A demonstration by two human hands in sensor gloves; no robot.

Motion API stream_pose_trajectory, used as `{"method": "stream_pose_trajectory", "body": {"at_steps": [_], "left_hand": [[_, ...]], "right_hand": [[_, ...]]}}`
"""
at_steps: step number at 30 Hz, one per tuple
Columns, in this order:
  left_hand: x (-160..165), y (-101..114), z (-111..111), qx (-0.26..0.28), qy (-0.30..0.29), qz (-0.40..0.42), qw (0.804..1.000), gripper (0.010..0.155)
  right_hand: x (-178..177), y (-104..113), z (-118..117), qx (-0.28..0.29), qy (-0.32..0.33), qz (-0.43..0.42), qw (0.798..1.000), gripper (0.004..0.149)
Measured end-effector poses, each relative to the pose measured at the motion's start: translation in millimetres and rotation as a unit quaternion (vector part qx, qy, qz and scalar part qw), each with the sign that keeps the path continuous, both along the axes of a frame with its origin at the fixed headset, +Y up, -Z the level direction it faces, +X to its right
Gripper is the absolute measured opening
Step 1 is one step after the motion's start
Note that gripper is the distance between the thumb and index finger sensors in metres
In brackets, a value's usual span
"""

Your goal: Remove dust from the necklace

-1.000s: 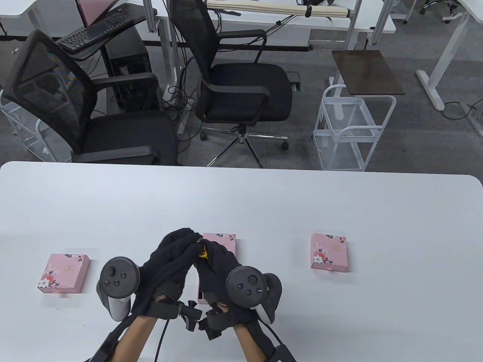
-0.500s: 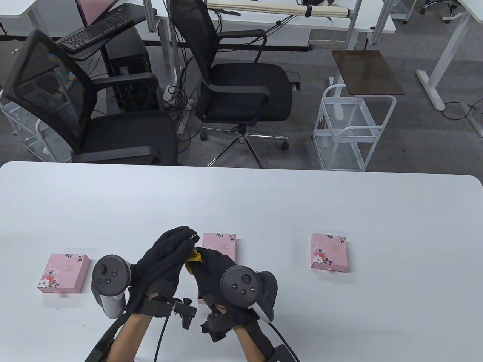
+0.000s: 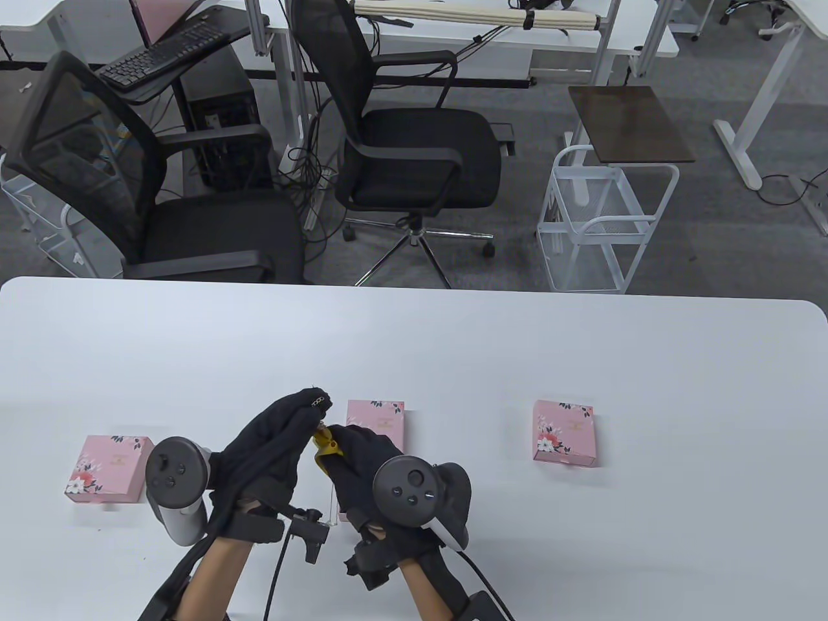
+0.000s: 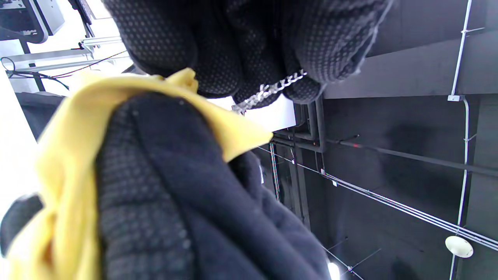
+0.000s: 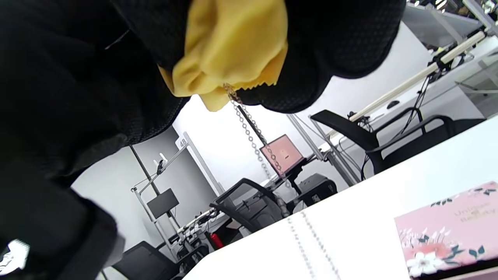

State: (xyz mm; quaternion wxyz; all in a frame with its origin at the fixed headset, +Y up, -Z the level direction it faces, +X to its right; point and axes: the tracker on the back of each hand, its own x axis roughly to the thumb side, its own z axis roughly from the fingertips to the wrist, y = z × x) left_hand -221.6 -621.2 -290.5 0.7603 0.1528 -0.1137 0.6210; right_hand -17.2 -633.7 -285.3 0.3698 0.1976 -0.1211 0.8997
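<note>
Since the earlier frames both hands have drifted toward the table's left side and slightly nearer its near edge, and more of the yellow cloth (image 3: 325, 447) now shows between them.

The left hand (image 3: 284, 440) is raised above the table, fingertips curled and pinching the top of the necklace (image 5: 253, 140). The right hand (image 3: 359, 462) sits just beside and below it, fingers curled round the cloth, which is wrapped about the chain; the chain's free length hangs from the cloth down to the table.

Risks, as judged:
- The left pinch holds only a few links. A firm downward stroke of the cloth could pull the chain free.
- The cloth's pinked edge may snag a link.
- The hanging end may tangle.

A pink box (image 3: 381, 420) lies just beyond the hands; two more lie well apart, left and right.
</note>
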Motion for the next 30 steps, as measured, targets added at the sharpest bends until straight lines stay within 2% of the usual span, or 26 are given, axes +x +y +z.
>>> {"method": "stream_pose_trajectory", "body": {"at_steps": [5,10,13,19,21,23,26,30], "left_hand": [[-1.3,1.8,1.7,0.005,0.007,0.002,1.0,0.038],[-3.3,3.7,2.1,0.01,0.004,0.009,1.0,0.038],[-6.8,6.6,3.4,0.015,0.002,0.014,1.0,0.037],[-12.6,10.3,4.5,0.02,0.002,0.025,0.999,0.037],[-14.7,11.7,5.3,0.022,0.002,0.033,0.999,0.037],[-17.2,13.6,6.5,0.025,0.003,0.037,0.999,0.037],[-19.6,15.8,7.8,0.03,0.004,0.041,0.999,0.037],[-22.2,18.3,8.9,0.032,0.003,0.047,0.998,0.037]], "right_hand": [[-3.8,-3.0,-0.8,-0.017,0.016,0.005,1.0,0.039],[-4.0,-5.1,-0.8,-0.01,0.002,0.014,1.0,0.039],[-5.6,-8.9,-2.8,-0.034,0.014,-0.002,0.999,0.039],[-8.2,-10.5,-2.6,-0.019,0.004,0.042,0.999,0.039],[-10.2,-13.9,-3.8,-0.038,0.01,0.027,0.999,0.039],[-12.7,-16.3,-5.1,-0.049,0.023,0.047,0.997,0.039],[-14.5,-19.2,-5.5,-0.035,0.005,0.079,0.996,0.039],[-18.5,-26.7,-6.7,-0.046,0.003,0.082,0.996,0.039]]}}
